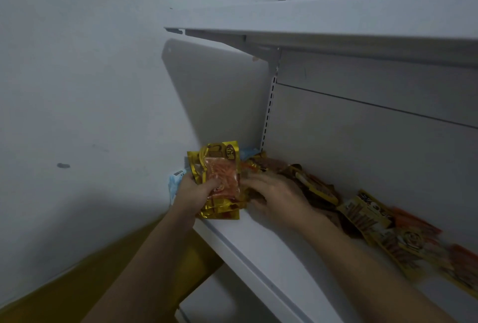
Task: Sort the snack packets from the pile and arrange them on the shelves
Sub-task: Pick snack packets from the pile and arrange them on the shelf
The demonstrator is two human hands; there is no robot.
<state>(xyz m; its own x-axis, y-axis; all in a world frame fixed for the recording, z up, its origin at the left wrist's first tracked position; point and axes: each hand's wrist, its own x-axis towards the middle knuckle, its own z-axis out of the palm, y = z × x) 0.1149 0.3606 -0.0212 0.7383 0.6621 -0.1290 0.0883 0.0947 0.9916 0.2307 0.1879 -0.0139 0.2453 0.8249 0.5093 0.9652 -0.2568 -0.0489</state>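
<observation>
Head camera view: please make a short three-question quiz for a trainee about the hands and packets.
1. True or false: the left hand grips a stack of gold foil snack packets.
2. Where lies the loose pile of gold and orange snack packets? A: floor. B: white metal shelf. C: basket.
3. Fill in: the plastic packet with a barcode beside that hand is light ____.
Key: 1 true; 2 B; 3 blue.

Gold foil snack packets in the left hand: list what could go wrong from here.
1. The left hand grips several gold foil snack packets at the left front corner of the white metal shelf; one may slip and fall off.
2. The light blue packet behind that hand seems to overhang the shelf end and could get knocked down.
</observation>
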